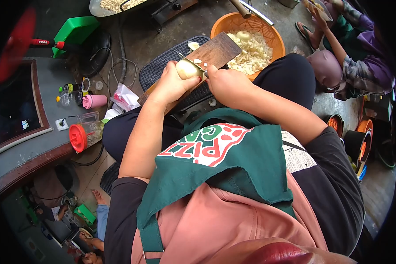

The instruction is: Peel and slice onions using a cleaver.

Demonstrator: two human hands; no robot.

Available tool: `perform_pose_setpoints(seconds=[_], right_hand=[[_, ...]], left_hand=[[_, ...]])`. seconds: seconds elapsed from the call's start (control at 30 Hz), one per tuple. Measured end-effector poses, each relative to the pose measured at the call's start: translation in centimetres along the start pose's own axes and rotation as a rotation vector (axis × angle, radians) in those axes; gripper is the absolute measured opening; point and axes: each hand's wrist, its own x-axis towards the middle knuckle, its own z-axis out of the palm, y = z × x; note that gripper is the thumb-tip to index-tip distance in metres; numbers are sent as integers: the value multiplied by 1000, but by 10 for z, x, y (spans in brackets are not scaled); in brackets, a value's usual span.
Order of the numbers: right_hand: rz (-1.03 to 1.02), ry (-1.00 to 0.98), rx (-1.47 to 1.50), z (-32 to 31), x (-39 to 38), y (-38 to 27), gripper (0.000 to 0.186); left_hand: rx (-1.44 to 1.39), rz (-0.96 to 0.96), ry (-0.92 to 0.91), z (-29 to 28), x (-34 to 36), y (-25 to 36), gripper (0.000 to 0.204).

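Observation:
My left hand (167,86) is closed around a pale, peeled round vegetable (188,71), perhaps an onion, over a wooden cutting board (226,47). In my right hand (228,82) is a knife (196,65); its blade lies against the vegetable's far side, and my fingers hide most of the handle. Small pale scraps lie on the board. It slants across my lap, above a dark woven-pattern mat or stool top (163,59) with another cut piece on it. Beyond the board's right end, an orange basket (279,42) holds chopped pale pieces (255,55) and whole round ones.
Another person (361,66) sits at the right. A wide pan (105,13) of pale bits stands far left, near a green container (77,33). Left are a pink tumbler (94,101), bottles and a red-lidded pitcher (78,137). More people are lower left.

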Motion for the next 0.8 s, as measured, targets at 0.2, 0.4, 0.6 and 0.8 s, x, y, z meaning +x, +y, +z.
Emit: perform_pose_setpoints(seconds=[0.2, 0.4, 0.6, 0.8], right_hand=[[4, -34, -45, -3, 13, -1, 27], [55, -185, -26, -22, -19, -7, 22], [78, -158, -50, -10, -3, -6, 23], [38, -157, -99, -11, 2, -5, 25]], left_hand=[[-82, -84, -44, -4, 2, 4, 85], [-54, -68, -26, 0, -7, 11, 90], [-24, -79, -9, 1, 0, 6, 90], [-87, -90, -39, -1, 5, 4, 87]])
